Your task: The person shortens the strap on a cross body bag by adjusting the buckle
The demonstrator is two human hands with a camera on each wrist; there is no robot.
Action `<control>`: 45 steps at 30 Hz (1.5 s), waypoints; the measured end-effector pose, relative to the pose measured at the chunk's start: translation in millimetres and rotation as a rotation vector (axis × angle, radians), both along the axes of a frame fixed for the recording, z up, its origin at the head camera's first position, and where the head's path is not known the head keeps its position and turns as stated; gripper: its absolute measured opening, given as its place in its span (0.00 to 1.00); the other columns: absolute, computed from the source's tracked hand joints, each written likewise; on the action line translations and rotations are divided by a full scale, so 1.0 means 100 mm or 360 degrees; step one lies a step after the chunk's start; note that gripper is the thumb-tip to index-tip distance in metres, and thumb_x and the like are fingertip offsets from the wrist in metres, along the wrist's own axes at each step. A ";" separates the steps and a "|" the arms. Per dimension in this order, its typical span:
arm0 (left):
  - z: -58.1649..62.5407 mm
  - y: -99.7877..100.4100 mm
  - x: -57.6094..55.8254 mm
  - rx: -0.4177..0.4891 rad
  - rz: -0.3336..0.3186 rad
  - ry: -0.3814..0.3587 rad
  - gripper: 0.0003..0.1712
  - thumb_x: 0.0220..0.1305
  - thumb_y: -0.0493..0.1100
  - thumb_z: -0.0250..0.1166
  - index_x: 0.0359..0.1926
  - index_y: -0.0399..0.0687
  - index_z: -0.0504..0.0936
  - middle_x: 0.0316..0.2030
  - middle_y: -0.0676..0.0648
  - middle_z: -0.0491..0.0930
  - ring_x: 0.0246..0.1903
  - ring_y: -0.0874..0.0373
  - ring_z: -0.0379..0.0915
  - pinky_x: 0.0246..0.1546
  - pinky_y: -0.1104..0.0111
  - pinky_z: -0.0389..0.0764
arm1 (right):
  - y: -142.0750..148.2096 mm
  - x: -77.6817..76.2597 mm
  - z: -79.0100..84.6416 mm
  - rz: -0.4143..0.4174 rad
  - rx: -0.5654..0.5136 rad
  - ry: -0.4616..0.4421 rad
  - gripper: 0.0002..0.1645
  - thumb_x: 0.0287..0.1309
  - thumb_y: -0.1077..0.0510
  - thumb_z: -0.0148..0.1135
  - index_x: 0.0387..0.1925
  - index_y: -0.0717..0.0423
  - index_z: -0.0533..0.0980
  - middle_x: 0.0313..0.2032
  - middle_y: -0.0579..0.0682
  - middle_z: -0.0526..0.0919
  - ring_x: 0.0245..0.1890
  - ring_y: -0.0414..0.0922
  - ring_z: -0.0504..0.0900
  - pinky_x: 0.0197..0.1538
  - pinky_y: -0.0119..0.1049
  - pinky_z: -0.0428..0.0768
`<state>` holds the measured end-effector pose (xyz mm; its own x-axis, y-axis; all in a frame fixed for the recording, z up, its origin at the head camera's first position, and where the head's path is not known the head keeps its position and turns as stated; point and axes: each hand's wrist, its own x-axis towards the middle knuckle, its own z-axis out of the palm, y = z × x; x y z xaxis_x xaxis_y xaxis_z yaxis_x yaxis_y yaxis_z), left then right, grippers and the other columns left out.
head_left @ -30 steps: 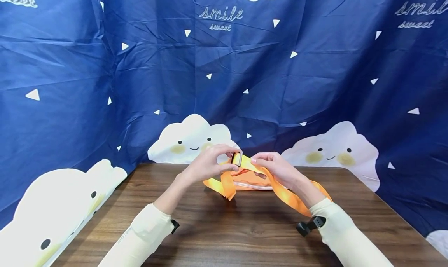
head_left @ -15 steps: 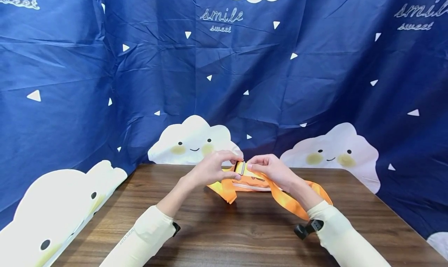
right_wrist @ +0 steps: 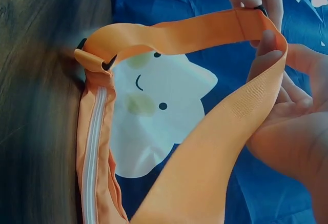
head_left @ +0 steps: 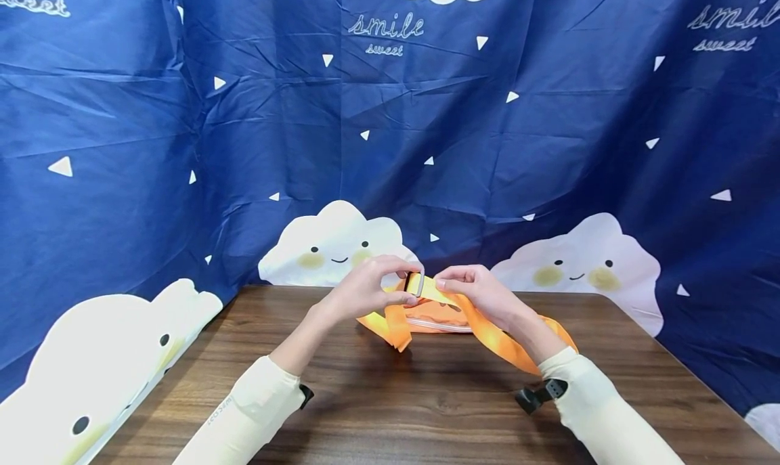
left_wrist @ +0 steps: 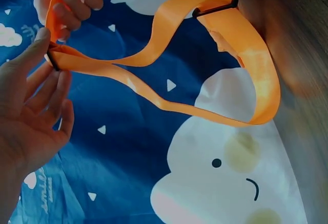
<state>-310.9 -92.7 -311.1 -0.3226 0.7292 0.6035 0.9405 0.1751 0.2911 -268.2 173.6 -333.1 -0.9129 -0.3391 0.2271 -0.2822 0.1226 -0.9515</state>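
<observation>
An orange bag (head_left: 435, 316) with a white zipper (right_wrist: 95, 137) lies on the table. Its orange webbing strap (head_left: 496, 343) is lifted above it, threaded through a dark-edged slide buckle (head_left: 420, 284). My left hand (head_left: 363, 289) pinches that buckle by its edges between thumb and fingers. Just to the right, my right hand (head_left: 484, 296) pinches the strap between thumb and fingertips, and the rest drapes below the wrist. In the left wrist view, the strap loops from the held buckle (left_wrist: 53, 60) to a second black buckle (left_wrist: 215, 7) by the bag.
The brown wood-grain table (head_left: 390, 397) extends beneath both arms. Behind it hangs a blue curtain (head_left: 463, 133) printed with clouds and triangles. A dark wrist device (head_left: 539, 395) sits at the right cuff.
Half a second ago both hands were slightly lower, with the right fingertips close to the buckle. They have since risen a little, and the right hand is farther from the buckle along the strap.
</observation>
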 end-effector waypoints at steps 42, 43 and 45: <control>-0.05 0.04 -0.02 -0.0084 0.0047 0.0079 0.32 0.53 0.48 0.81 0.59 0.46 0.83 0.51 0.53 0.83 0.44 0.60 0.78 0.51 0.72 0.76 | 0.00 -0.06 -0.09 0.0004 -0.0001 0.0005 0.16 0.66 0.57 0.68 0.45 0.68 0.83 0.38 0.53 0.84 0.39 0.47 0.78 0.44 0.35 0.78; -0.05 0.04 -0.02 -0.0082 0.0049 0.0078 0.32 0.53 0.47 0.82 0.59 0.46 0.83 0.51 0.53 0.83 0.44 0.59 0.78 0.51 0.72 0.76 | 0.00 -0.06 -0.09 -0.0003 -0.0003 0.0005 0.16 0.67 0.57 0.67 0.45 0.68 0.83 0.38 0.53 0.84 0.38 0.47 0.78 0.43 0.35 0.78; -0.05 0.05 -0.01 -0.0090 0.0059 0.0077 0.32 0.53 0.48 0.81 0.58 0.46 0.83 0.51 0.53 0.83 0.45 0.59 0.78 0.51 0.72 0.76 | -0.02 -0.06 -0.09 -0.0024 -0.0004 0.0003 0.16 0.67 0.57 0.67 0.45 0.68 0.83 0.38 0.53 0.84 0.37 0.46 0.79 0.42 0.34 0.78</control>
